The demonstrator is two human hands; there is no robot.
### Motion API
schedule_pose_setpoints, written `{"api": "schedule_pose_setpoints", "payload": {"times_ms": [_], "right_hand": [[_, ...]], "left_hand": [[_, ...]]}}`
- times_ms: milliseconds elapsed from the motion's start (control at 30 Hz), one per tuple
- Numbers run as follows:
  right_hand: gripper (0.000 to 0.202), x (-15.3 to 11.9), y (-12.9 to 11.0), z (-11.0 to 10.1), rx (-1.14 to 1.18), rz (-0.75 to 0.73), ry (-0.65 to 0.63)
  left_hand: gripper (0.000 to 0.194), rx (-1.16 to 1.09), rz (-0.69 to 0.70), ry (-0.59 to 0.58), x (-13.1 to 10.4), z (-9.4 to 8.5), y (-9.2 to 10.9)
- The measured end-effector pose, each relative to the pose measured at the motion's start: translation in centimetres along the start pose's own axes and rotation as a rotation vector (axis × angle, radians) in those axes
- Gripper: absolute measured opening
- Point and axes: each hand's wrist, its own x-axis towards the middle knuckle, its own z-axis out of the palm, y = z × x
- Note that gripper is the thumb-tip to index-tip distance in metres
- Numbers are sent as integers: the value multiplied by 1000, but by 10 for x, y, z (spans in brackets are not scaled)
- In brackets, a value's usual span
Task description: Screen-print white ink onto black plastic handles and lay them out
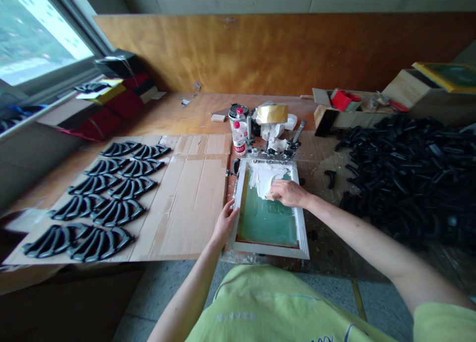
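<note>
A white-framed screen with a green mesh (267,223) lies on the bench in front of me, fixed at its far end to a metal clamp. White paste (265,176) covers the far part of the mesh. My right hand (288,193) is closed over the mesh at the paste's near right edge; what its fingers hold is mostly hidden. At the frame's left side, my left hand (226,222) touches the rim with its thumb and fingers apart.
Cardboard (186,198) on the left bears rows of black fan-shaped pieces (119,210). Red-capped bottles (238,139) and a tape roll (272,114) stand behind the frame. Many black curved parts (412,173) are heaped at right, beside an open box (349,116).
</note>
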Motion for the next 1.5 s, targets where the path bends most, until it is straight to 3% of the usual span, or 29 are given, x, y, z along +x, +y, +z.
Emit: {"api": "schedule_pose_setpoints", "payload": {"times_ms": [133,267,400,567,633,700,767,833,933,1033,1100,1167,1267,1333,1400,1433,1500], "right_hand": [[15,9,-1,12,-62,157,148],[19,-5,-11,26,-51,50,135],[15,8,-3,10,17,118,155],[55,54,38,-32,1,436,292],[50,47,60,-48,-17,565,400],[38,22,79,-55,-8,715,531],[31,-9,88,-48,29,815,569],[27,-36,85,-26,80,819,498],[22,-49,64,15,121,640,318],[27,-37,41,39,37,450,166],[20,-26,22,42,-29,442,138],[13,-18,-8,40,-63,447,171],[14,-11,-65,44,-77,261,202],[19,-12,-87,50,-30,88,189],[26,-31,-79,51,26,77,229],[29,-51,-64,47,36,167,286],[30,-116,-19,33,0,513,465]], "left_hand": [[71,-29,-27,12,-2,1,5],[72,-26,-17,6,-2,1,7],[75,-38,-23,7,-8,2,19],[75,-39,-24,-52,-27,-1,66],[63,-38,17,-49,-30,0,90],[58,-86,106,-19,-25,5,116],[56,-180,239,-14,-15,13,142],[52,-253,331,-43,-2,23,166],[46,-283,334,-23,11,34,183],[47,-324,279,63,7,43,159],[54,-286,94,-9,-3,52,123],[59,-214,-172,-158,-16,64,84],[48,-252,-348,-180,-27,71,41],[38,-229,-380,-57,-23,59,28],[35,-75,-365,141,-9,32,25],[35,14,-339,216,-1,14,24],[32,181,-314,371,13,-20,21]]}}
